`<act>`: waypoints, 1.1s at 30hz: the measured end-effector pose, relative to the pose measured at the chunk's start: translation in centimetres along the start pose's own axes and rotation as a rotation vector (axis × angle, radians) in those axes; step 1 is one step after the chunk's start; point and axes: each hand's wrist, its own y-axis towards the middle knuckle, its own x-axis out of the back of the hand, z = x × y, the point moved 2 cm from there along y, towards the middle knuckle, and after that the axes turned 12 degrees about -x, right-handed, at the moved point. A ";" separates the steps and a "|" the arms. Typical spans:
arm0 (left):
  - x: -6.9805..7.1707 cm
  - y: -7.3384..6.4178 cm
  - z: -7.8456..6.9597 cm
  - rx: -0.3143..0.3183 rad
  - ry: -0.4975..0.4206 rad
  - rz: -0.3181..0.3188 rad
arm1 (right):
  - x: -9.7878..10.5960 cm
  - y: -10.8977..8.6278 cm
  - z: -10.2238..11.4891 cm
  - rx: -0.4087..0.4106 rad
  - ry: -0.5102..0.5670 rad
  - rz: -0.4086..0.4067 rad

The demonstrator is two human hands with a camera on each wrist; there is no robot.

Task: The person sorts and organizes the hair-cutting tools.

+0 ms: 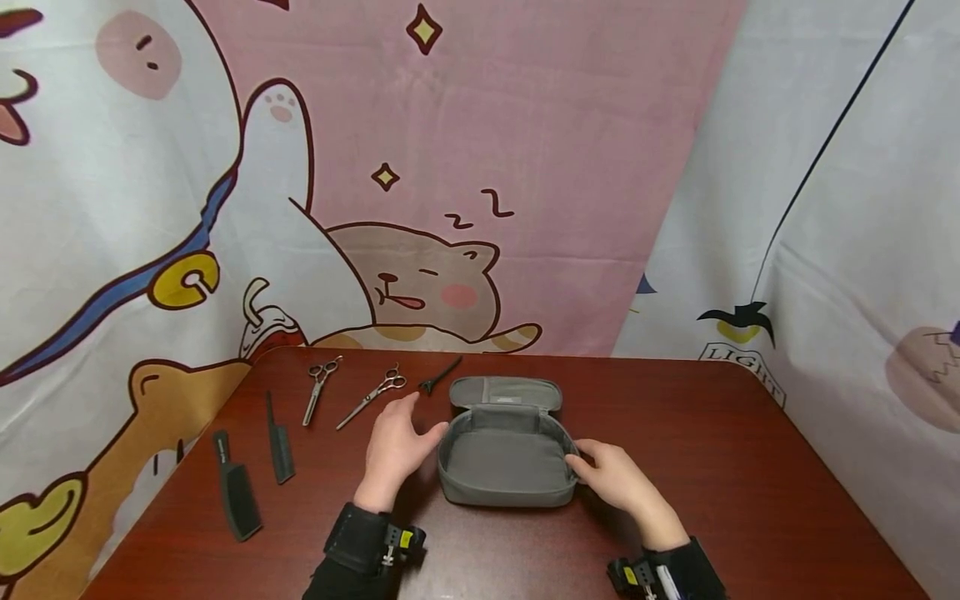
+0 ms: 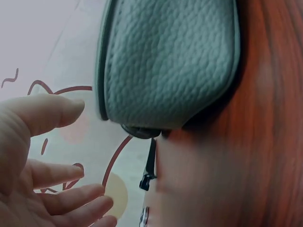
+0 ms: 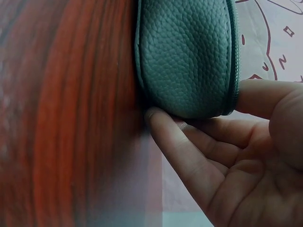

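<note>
Zip case (image 1: 506, 496), grey, lid folded back, resting on worktop (image 1: 510, 558); best steadied by a light rim pinch, base kept flat.
Right hand (image 1: 618, 477): thumb and fingers pinching the right rim.
Left hand (image 1: 395, 450): empty, thumb and fingers spread, beside left wall.
Beyond: scissors (image 1: 378, 390); black clip (image 1: 442, 374).

Pebbled case (image 2: 173, 61); fingers (image 2: 71, 197) just beside
</note>
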 end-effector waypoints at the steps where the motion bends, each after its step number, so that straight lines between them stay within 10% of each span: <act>1: 0.2 0.1 0.1 0.004 -0.001 -0.008 | 0.0 0.0 0.0 0.004 0.002 0.000; 16: 2.8 2.4 3.8 0.081 0.046 -0.034 | 0.0 0.0 0.0 0.044 -0.017 -0.018; 33: 3.7 4.5 8.4 0.115 0.230 0.145 | 0.0 0.0 -0.1 0.035 -0.012 -0.004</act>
